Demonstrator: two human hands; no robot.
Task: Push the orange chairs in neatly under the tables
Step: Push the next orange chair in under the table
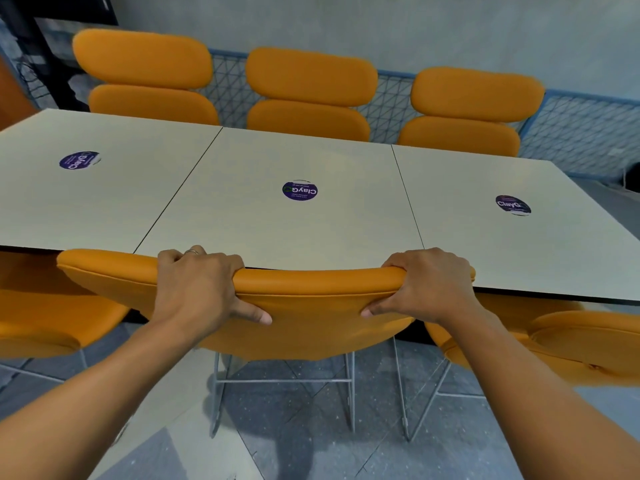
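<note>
Hands (pixel 199 282) (pixel 431 284) grip middle chair's backrest (pixel 311 306), lying parallel to table edge (pixel 346 263).

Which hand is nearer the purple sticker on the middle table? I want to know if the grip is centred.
The left hand, slightly. It grips the chair back below and left of the sticker; the right hand grips farther off, below and right.

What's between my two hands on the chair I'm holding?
In the head view, only the chair's orange backrest top edge runs between the left hand and right hand; both grip it, nothing else lies there.
</note>
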